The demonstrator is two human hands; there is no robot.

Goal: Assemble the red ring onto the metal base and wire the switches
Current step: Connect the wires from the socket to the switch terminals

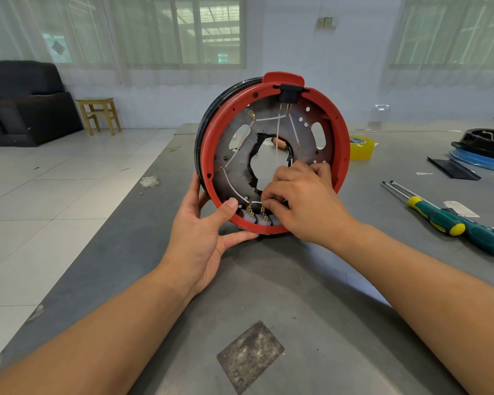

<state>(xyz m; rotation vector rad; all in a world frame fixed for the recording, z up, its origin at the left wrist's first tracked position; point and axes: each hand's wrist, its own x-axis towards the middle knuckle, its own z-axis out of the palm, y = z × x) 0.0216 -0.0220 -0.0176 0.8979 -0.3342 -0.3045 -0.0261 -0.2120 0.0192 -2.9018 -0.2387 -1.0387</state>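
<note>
You are keeping the assembly standing on its edge on the grey table (268, 295), so that the inner face is turning toward you and the terminals are easy to reach. The red ring (343, 143) is already sitting around the metal base (234, 163). Your left hand (203, 238) is steadying it at the lower left: the thumb is pressing on the red rim, and the other fingers are lying nearly straight under and behind it, so the hand is mostly open and acting as a support.

Your right hand (300, 201) is working at the bottom of the ring, beside the grey switches (257, 218). Its fingertips are curling together there, probably pinching the end of a white wire (234, 189) or its connector, but the hand is hiding the exact contact. I judge that you are pushing a connector onto a switch terminal.

The screwdrivers (451, 220) are waiting at your right, and the yellow tape roll (361, 147) behind the ring. The tape's label is too small to read.
</note>
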